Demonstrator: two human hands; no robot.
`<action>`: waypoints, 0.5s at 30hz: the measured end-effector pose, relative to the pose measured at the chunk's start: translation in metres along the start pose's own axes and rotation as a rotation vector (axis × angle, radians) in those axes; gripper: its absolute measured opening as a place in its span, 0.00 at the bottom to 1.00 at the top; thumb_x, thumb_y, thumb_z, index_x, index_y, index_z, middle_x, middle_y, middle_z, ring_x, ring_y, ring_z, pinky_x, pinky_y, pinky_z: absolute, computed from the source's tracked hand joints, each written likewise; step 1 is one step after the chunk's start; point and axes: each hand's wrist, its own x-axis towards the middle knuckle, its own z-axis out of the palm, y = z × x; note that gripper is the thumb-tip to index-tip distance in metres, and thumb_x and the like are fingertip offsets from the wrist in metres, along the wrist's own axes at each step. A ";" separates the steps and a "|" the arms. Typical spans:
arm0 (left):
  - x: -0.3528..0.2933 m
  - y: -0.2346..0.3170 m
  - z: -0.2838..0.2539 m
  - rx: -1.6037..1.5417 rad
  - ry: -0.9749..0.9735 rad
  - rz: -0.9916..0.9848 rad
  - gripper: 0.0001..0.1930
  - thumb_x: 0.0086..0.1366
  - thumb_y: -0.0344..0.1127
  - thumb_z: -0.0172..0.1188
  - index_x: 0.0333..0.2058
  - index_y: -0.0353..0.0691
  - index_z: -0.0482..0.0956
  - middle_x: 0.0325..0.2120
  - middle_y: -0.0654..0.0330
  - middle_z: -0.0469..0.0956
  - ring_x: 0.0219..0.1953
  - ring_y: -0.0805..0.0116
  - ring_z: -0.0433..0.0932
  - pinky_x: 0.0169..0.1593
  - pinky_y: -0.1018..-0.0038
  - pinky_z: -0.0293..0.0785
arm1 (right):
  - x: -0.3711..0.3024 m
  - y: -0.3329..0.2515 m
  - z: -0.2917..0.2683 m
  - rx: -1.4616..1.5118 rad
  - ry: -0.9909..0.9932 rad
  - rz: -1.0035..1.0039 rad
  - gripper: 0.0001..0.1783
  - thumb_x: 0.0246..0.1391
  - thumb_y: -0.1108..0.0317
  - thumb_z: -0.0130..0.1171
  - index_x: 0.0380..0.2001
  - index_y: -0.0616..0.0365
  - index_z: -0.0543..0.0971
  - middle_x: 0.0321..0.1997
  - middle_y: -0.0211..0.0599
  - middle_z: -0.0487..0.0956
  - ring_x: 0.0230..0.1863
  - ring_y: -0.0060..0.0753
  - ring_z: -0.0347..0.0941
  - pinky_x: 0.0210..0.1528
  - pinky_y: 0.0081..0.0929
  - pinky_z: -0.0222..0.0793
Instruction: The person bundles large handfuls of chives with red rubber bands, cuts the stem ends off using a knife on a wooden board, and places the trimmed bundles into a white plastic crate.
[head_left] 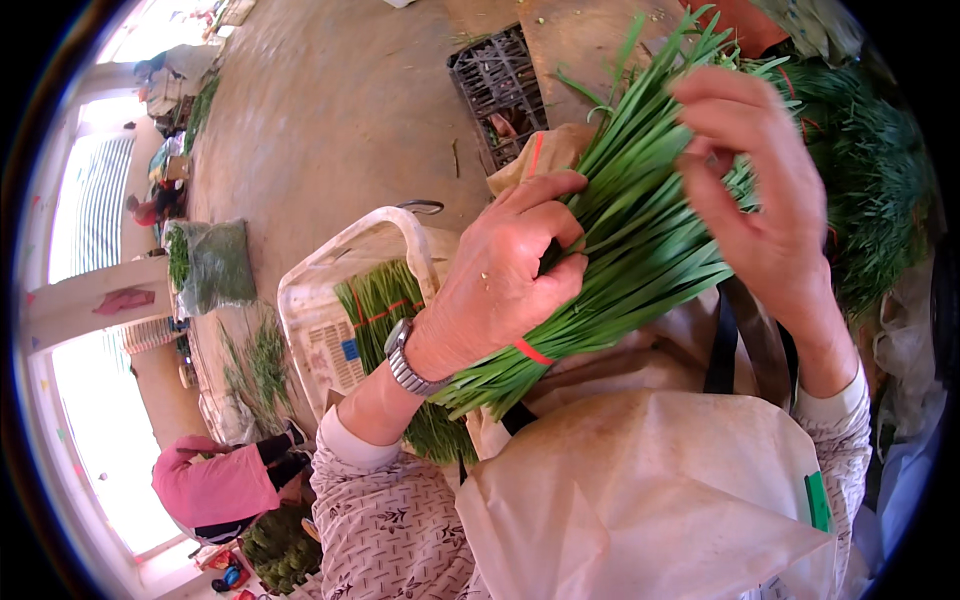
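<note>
A thick bunch of garlic chives [650,190] lies aslant across my lap, leaf tips toward the upper right. An orange-red band [532,351] goes round its lower part. My left hand [515,260], with a metal watch [402,360] on its wrist, is closed on the left side of the bunch. Over the leaves on the right is my right hand [755,165], slightly blurred; its fingers are bent and apart, and I make out nothing in them. A pale apron [650,490] covers my lap below the chives.
To the left, a white plastic basket [300,300] holds banded chives. A black crate [500,90] stands ahead. More greens [860,190] are heaped at the right. A clear bag of greens [215,265] sits on the floor. A person in pink [220,485] bends at the lower left.
</note>
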 end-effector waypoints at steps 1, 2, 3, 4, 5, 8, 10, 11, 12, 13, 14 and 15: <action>-0.001 -0.001 0.000 -0.080 0.009 -0.038 0.09 0.52 0.26 0.64 0.28 0.34 0.72 0.52 0.45 0.74 0.54 0.49 0.74 0.56 0.65 0.69 | -0.012 0.003 -0.003 0.167 0.091 0.149 0.09 0.51 0.81 0.58 0.37 0.61 0.75 0.34 0.32 0.76 0.29 0.24 0.71 0.27 0.21 0.66; -0.001 -0.002 0.002 -0.169 0.013 -0.067 0.08 0.52 0.26 0.64 0.28 0.34 0.71 0.53 0.45 0.74 0.55 0.53 0.74 0.57 0.66 0.68 | -0.022 0.001 -0.008 0.322 0.180 0.304 0.06 0.55 0.79 0.57 0.37 0.61 0.76 0.32 0.28 0.76 0.27 0.17 0.71 0.25 0.17 0.65; -0.002 -0.004 0.001 -0.171 0.014 -0.065 0.08 0.52 0.26 0.64 0.28 0.34 0.71 0.53 0.45 0.74 0.55 0.53 0.74 0.57 0.66 0.68 | -0.028 -0.012 -0.013 0.474 0.118 0.558 0.02 0.60 0.75 0.56 0.36 0.62 0.75 0.27 0.23 0.74 0.25 0.08 0.67 0.23 0.10 0.60; -0.004 -0.005 0.001 -0.226 0.010 -0.087 0.08 0.53 0.27 0.64 0.28 0.34 0.72 0.53 0.46 0.74 0.55 0.56 0.74 0.58 0.67 0.67 | -0.031 -0.018 -0.009 0.614 0.104 0.764 0.04 0.60 0.74 0.57 0.38 0.64 0.75 0.24 0.24 0.73 0.20 0.10 0.66 0.21 0.11 0.62; -0.003 -0.006 0.000 -0.283 0.001 -0.101 0.08 0.53 0.27 0.63 0.27 0.35 0.72 0.54 0.46 0.74 0.55 0.58 0.74 0.58 0.68 0.66 | -0.032 -0.022 -0.007 0.707 0.014 0.909 0.07 0.60 0.73 0.58 0.39 0.65 0.75 0.24 0.25 0.74 0.19 0.11 0.66 0.20 0.12 0.62; -0.002 -0.005 -0.001 -0.296 -0.009 -0.120 0.08 0.54 0.29 0.64 0.28 0.35 0.73 0.53 0.47 0.74 0.55 0.59 0.73 0.59 0.67 0.65 | -0.027 -0.026 0.000 0.898 -0.258 1.166 0.14 0.58 0.71 0.60 0.45 0.67 0.75 0.24 0.28 0.77 0.16 0.16 0.69 0.16 0.16 0.63; -0.001 -0.008 0.001 -0.315 -0.013 -0.112 0.08 0.55 0.30 0.64 0.28 0.35 0.73 0.53 0.47 0.74 0.55 0.60 0.73 0.59 0.67 0.65 | -0.027 -0.026 0.008 0.988 -0.282 1.160 0.15 0.58 0.70 0.61 0.46 0.67 0.75 0.24 0.30 0.79 0.14 0.17 0.71 0.14 0.16 0.62; -0.001 -0.008 0.000 -0.330 -0.015 -0.113 0.09 0.55 0.31 0.64 0.29 0.35 0.74 0.53 0.47 0.74 0.55 0.60 0.73 0.59 0.67 0.65 | -0.025 -0.030 0.011 1.037 -0.279 1.163 0.14 0.58 0.70 0.60 0.45 0.67 0.76 0.24 0.31 0.79 0.14 0.17 0.71 0.14 0.16 0.63; -0.001 -0.007 0.000 -0.326 -0.015 -0.113 0.09 0.55 0.31 0.64 0.29 0.35 0.74 0.53 0.47 0.74 0.55 0.60 0.73 0.59 0.67 0.65 | -0.025 -0.031 0.014 1.086 -0.276 1.167 0.13 0.58 0.70 0.60 0.44 0.67 0.76 0.24 0.31 0.79 0.14 0.17 0.71 0.14 0.16 0.63; 0.001 -0.008 -0.001 -0.300 -0.025 -0.087 0.09 0.56 0.32 0.65 0.29 0.35 0.74 0.54 0.47 0.74 0.55 0.60 0.73 0.58 0.66 0.66 | -0.027 -0.031 0.018 1.060 -0.276 1.169 0.10 0.58 0.70 0.60 0.40 0.65 0.78 0.24 0.30 0.79 0.16 0.16 0.72 0.15 0.15 0.64; 0.000 -0.008 -0.004 -0.268 -0.036 -0.068 0.10 0.57 0.33 0.66 0.29 0.35 0.74 0.54 0.48 0.74 0.54 0.61 0.73 0.58 0.66 0.66 | -0.027 -0.033 0.020 1.073 -0.279 1.165 0.10 0.58 0.70 0.60 0.40 0.65 0.78 0.24 0.30 0.79 0.16 0.16 0.72 0.15 0.15 0.64; -0.001 -0.010 -0.006 -0.260 -0.036 -0.076 0.10 0.57 0.33 0.66 0.29 0.35 0.74 0.54 0.48 0.74 0.54 0.61 0.73 0.58 0.66 0.66 | -0.026 -0.036 0.021 1.048 -0.259 1.152 0.09 0.58 0.69 0.60 0.39 0.64 0.79 0.24 0.30 0.79 0.16 0.16 0.72 0.15 0.15 0.64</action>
